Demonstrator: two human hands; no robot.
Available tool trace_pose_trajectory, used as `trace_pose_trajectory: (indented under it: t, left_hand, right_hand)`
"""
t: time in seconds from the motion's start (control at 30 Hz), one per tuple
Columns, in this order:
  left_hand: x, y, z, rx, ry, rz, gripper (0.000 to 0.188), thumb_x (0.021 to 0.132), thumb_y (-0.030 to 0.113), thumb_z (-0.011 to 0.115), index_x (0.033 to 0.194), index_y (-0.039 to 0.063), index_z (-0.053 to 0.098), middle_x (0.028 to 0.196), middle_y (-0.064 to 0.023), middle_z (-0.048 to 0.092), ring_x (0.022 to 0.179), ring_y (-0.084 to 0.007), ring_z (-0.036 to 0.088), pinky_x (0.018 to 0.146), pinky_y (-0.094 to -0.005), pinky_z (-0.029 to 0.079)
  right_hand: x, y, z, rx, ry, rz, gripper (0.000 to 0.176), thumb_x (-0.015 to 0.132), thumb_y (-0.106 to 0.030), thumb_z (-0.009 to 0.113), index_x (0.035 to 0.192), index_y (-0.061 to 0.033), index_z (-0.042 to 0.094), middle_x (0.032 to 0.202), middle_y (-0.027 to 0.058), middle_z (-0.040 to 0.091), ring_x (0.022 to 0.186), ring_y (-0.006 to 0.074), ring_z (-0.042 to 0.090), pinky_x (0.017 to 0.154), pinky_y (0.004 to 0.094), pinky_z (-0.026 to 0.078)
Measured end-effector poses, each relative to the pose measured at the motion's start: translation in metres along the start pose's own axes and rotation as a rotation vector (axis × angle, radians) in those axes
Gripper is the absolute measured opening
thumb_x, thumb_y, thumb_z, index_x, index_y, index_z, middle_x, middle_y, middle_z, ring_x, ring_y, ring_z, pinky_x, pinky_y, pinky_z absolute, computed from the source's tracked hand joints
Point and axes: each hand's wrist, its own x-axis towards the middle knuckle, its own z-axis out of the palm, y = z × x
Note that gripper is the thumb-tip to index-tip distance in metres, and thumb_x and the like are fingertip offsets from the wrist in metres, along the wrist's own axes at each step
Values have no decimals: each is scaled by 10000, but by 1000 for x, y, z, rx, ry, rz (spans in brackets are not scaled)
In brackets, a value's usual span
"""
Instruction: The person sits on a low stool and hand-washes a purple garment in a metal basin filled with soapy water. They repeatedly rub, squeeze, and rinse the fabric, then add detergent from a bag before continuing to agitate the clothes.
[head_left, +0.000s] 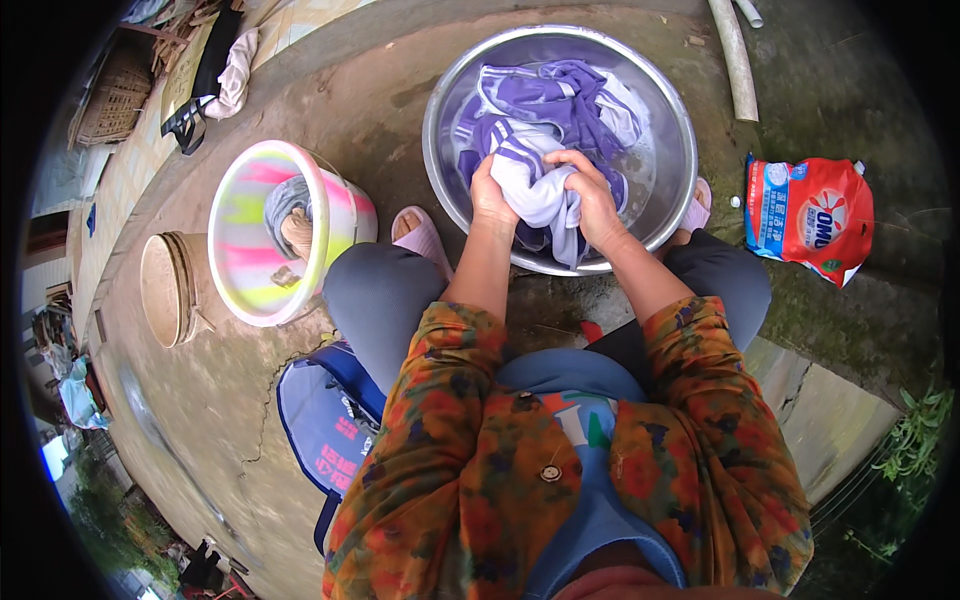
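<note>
Between my knees stands a round metal basin (679, 127) holding purple-and-white cloth (577, 97) with striped edging, wet, beside a patch of sudsy water. Over the basin's near part, my left hand (495, 196) grips the left side of a bunched white portion of the wet cloth (536, 199). My right hand (589, 196) is closed on the same bunch from the right, fingers curled over its top. A grey-white end of the cloth hangs down near the basin's near rim. The basin's bottom is partly hidden by the cloth.
To the left stand a multicoloured plastic bucket (225, 285) with grey and tan cloth inside, a beige bucket (161, 289) and a blue bag (307, 420). An OMO detergent bag (817, 217) lies right of the basin, near a small white cap (735, 202). A pale pipe (735, 67) lies beyond.
</note>
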Motion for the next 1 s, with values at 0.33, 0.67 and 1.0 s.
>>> trace_pose_trajectory:
  t: [0.33, 0.67, 1.0]
  left_hand:
    - [-24, 18, 29, -76, -36, -22, 451, 912, 261, 574, 1264, -22, 582, 1205, -182, 673, 1097, -366, 647, 1005, -490, 491]
    - [-29, 24, 34, -66, -78, -34, 499, 850, 231, 551, 1274, -31, 579, 1228, -189, 665, 1119, -366, 640, 1020, -486, 485]
    - [-28, 27, 29, -20, -21, 61, 462, 779, 117, 574, 1226, 4, 596, 1260, -125, 640, 1206, -336, 573, 1112, -473, 392]
  right_hand:
    - [-7, 0, -26, -320, -54, 348, 809, 850, -405, 754, 1477, -32, 404, 1444, 165, 487, 1247, 215, 529, 1046, 339, 404]
    - [5, 30, -47, -610, -25, 339, 228, 856, -215, 754, 775, -21, 667, 874, 39, 657, 736, 113, 558, 665, 293, 436]
    - [15, 24, -78, -287, 339, 44, 203, 985, -220, 622, 885, -46, 652, 732, -65, 559, 672, 34, 450, 625, 224, 388]
